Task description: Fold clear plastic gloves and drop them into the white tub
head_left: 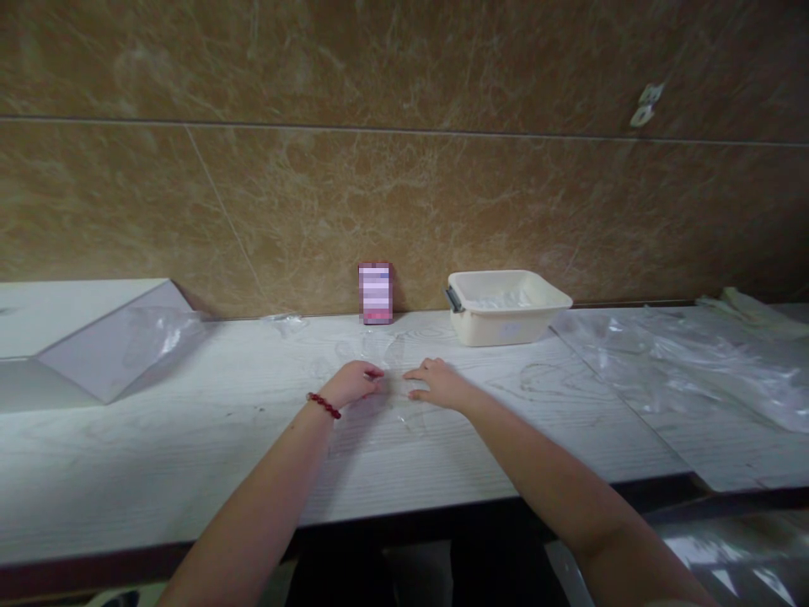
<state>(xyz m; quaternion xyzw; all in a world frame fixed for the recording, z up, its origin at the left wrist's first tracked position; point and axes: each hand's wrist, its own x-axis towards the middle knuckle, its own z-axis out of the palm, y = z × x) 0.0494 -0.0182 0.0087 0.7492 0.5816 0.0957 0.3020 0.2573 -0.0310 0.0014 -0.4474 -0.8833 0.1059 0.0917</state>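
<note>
The smartphone (376,293) before you has a pixelated, unreadable screen. Your clear film (379,419) is too faint to trace fully. The cream tub's (499,331) front wall partly hides its contents; the left edge crops your white box (82,316).

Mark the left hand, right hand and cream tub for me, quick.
Left hand (352,383): head view, on the back of the hand.
Right hand (443,385): head view, on the back of the hand.
Cream tub (485,329): head view, on its front wall.
</note>
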